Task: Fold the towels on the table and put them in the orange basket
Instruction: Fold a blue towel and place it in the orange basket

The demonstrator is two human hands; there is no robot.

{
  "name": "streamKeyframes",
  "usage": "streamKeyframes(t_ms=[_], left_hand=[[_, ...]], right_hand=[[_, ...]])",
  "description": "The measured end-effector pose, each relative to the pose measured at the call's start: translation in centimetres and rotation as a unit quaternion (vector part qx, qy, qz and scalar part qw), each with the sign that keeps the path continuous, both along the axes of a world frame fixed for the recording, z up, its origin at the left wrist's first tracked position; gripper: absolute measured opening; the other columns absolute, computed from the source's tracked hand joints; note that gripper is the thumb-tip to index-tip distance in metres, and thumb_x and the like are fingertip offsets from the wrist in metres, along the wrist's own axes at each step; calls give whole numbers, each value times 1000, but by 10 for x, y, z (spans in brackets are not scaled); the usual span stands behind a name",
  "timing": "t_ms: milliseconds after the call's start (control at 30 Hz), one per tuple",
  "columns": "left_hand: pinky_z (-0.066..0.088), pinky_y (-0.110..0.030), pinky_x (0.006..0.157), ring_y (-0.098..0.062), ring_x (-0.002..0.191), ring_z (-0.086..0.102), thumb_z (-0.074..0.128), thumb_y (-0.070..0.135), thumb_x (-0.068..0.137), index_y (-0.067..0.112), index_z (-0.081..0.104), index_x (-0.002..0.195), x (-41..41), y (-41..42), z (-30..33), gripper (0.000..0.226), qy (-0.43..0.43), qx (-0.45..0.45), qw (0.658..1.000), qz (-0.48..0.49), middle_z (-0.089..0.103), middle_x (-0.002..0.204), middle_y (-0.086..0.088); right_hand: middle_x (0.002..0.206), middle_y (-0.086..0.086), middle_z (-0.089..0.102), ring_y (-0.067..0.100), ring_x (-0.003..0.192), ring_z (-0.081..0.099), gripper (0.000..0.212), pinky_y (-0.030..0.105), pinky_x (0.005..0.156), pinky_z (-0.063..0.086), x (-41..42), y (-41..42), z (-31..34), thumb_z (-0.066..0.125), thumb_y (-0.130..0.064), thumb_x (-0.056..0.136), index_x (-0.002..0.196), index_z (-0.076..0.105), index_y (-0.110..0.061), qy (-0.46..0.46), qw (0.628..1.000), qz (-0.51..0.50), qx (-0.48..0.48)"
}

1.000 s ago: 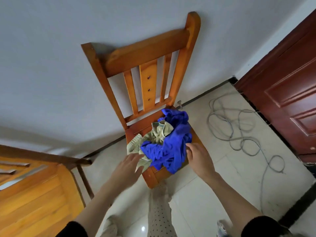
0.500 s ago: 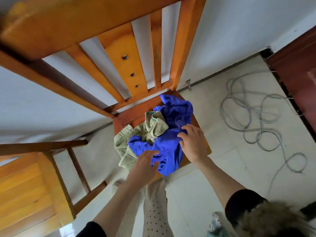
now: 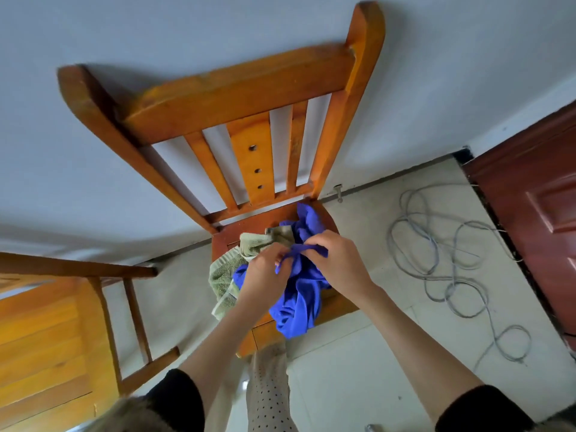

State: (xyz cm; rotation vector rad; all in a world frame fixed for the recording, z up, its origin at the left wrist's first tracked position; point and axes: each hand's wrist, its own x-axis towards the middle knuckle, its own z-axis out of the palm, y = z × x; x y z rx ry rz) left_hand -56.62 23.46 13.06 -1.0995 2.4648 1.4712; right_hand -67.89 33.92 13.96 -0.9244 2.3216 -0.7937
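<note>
A crumpled blue towel (image 3: 299,304) lies heaped on the seat of a wooden chair (image 3: 243,88), partly hanging over the seat's front edge. Beneath and to the left of it lies a green towel (image 3: 223,275), also bunched up. My left hand (image 3: 265,272) and my right hand (image 3: 339,263) meet over the heap, each pinching a fold of the blue towel near its top. No orange basket is in view.
A second wooden chair or table (image 3: 40,332) stands at the lower left. A grey cable (image 3: 452,254) lies coiled on the tiled floor to the right, beside a dark red door (image 3: 542,213). The grey wall is just behind the chair.
Both hands have come in from the seat's front edge and closed on the blue towel, bunching its top. The camera dipped in close to the chair back and then drew back.
</note>
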Motion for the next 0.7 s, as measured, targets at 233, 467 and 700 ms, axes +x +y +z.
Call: streamKeyframes(t_ms=[233,467,700], left_hand=[[36,-11,57,-7,61,50,59,19,88,21,59,81,-14,-37,90,8,77,-49,995,-44,56,65,8],[34,-14,56,-8,60,49,50,16,95,14,57,86,7,-55,177,11,165,-121,970,-129,57,66,2],[37,-9,63,4,64,49,51,12,94,15,56,85,73,-82,253,11,236,-199,947,-87,54,69,14]], right_hand=[[94,2,67,13,85,59,11,9,74,36,-14,-22,68,60,-11,87,95,68,-11,73,993,-38,-86],[90,2,65,10,78,54,13,7,70,36,-6,-27,132,57,-3,87,96,64,-9,152,974,-18,-164],[80,-4,62,3,71,50,9,18,68,37,31,-60,186,52,-9,91,91,61,-10,173,962,-9,-213]])
